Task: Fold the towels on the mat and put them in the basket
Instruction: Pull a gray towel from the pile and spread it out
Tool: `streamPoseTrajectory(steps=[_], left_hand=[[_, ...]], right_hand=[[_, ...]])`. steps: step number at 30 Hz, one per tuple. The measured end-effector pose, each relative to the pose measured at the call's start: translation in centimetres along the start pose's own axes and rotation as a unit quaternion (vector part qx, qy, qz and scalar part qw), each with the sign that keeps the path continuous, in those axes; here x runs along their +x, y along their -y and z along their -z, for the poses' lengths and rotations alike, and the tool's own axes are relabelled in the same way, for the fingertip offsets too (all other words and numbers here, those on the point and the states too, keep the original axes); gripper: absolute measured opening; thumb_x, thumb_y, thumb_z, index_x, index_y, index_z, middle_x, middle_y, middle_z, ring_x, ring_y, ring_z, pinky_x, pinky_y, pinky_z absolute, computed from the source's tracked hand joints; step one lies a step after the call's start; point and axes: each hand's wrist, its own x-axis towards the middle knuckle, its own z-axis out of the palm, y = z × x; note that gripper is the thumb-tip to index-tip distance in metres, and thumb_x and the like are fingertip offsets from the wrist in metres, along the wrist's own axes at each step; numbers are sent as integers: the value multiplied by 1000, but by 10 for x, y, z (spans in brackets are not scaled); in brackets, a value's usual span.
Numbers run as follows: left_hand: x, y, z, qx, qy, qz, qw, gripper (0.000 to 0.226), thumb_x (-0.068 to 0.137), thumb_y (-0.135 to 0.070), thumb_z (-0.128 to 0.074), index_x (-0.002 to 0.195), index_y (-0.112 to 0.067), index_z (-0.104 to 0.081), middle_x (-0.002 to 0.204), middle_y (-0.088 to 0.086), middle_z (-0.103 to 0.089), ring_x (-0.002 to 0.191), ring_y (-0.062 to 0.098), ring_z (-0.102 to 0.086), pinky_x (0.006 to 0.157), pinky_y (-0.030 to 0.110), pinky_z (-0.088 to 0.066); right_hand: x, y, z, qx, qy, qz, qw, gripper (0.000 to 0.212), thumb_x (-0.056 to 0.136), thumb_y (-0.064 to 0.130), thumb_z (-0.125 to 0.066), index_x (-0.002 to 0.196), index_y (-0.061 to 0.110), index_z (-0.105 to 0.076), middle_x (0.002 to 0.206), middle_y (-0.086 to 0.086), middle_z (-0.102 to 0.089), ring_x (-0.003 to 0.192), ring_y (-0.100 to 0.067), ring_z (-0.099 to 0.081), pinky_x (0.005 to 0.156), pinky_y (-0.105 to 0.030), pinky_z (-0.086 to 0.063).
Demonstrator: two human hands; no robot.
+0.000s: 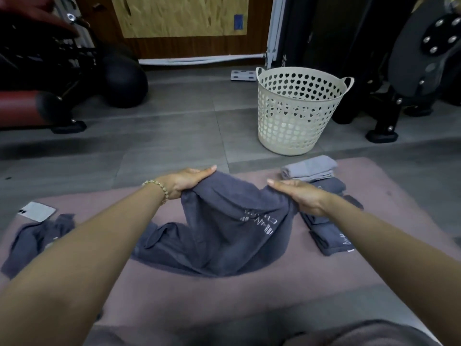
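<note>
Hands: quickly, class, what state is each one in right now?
Left hand: closed, gripping the towel at one end.
Right hand: closed, gripping the same towel at the other end.

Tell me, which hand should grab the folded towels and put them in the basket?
Probably the right hand. The folded towels lie right beside it on the mat, and the basket stands ahead on that side. The left hand is farther away. Both hands grip the dark towel now.
</note>
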Motion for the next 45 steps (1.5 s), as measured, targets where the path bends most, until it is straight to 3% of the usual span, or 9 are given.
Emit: streamPoseTrajectory(steps=[6,11,13,16,22,28,34,38,45], left_hand=[[100,-41,-57,88,-22,-84,992,29,92,-42,-55,90,-16,-67,91,0,-66,80,7,-59,63,7,-47],[204,-90,-140,22,-97,-203,974,26,94,-23,-56,105,-3,-67,99,5,-65,90,8,-52,65,3,-41],[239,-82,-164,47,-130,-230,963,29,94,-22,-55,117,-5,-62,111,11,-64,98,11,-52,81,9,-42],[279,-21,-187,184,-129,-178,958,47,96,-36,-49,135,-11,-46,136,10,-51,126,24,-44,107,26,-30],[280,169,-223,373,31,-47,926,56,96,-46,-41,141,-13,-38,148,8,-39,136,28,-35,113,37,-26],[255,231,-245,452,92,14,887,61,97,-55,-24,150,-35,-3,157,-12,14,146,22,2,117,42,-10],[253,230,-247,383,32,-23,923,54,98,-51,-22,149,-35,-13,158,-12,-8,143,20,-11,118,39,-11],[249,231,-251,315,73,-35,946,53,99,-48,-23,148,-28,-22,156,-9,-19,144,16,-16,117,25,-8],[219,216,-247,257,110,-20,960,54,99,-48,-29,141,-16,-40,146,-5,-41,137,12,-33,102,11,-16]], right_hand=[[20,-24,26,21,110,-57,992,31,71,38,-66,88,15,-77,99,-4,-74,90,-13,-69,79,-23,-55],[67,-47,94,233,-66,25,970,31,81,32,-62,98,10,-74,104,-9,-72,94,-18,-70,84,-28,-56],[84,-75,123,209,-165,37,963,25,87,28,-63,97,6,-70,85,-7,-75,80,-17,-71,66,-21,-56],[104,-142,153,101,-239,-35,965,23,93,25,-58,73,13,-58,53,5,-58,44,-2,-51,41,-12,-39],[141,-284,177,-147,-182,-171,957,33,78,30,-76,90,1,-67,81,-7,-61,78,-17,-55,78,-34,-50],[138,-312,161,-192,-251,-148,937,29,79,23,-76,68,18,-48,65,9,-47,64,-7,-46,73,-26,-37],[123,-291,161,85,-333,-35,939,17,94,24,-56,96,7,-61,86,2,-64,78,-3,-58,66,-7,-47],[105,-284,199,-140,-384,-26,912,38,87,30,-66,63,9,-46,59,-1,-46,54,-8,-41,53,-16,-36],[91,-275,177,-365,-412,-26,834,38,88,43,-60,111,13,-55,112,-7,-57,101,-27,-56,84,-38,-46]])
